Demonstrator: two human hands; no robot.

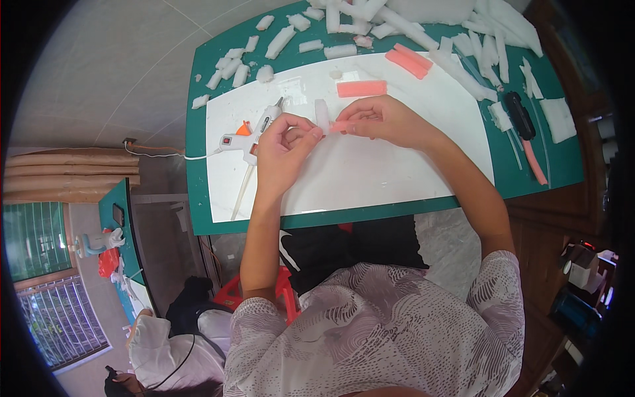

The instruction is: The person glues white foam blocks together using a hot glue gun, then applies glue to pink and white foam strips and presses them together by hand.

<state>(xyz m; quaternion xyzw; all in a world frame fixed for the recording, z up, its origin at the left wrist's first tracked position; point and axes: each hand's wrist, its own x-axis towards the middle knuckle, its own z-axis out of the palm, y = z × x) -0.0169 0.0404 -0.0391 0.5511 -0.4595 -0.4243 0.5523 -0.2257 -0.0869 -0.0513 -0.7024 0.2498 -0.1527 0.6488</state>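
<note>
My left hand (286,151) pinches the lower end of a short white foam strip (322,112), which stands upright. From the right, my right hand (391,122) has its fingers closed on a small pink foam piece (340,126). The pink piece meets or nearly meets the white strip; the fingers partly cover both. Beside my left hand lies a white hot glue gun (264,124) with an orange part and a glue stick (242,192) at its rear. A pink foam strip (362,88) rests just beyond my right hand, and two more pink strips (409,61) lie farther right.
A white sheet (370,185) covers much of the green tabletop (198,159). Several white foam offcuts (281,42) spread along the far side. At the right lie a black-handled tool (519,116) and a white foam square (559,120). Another person (175,347) sits at the lower left.
</note>
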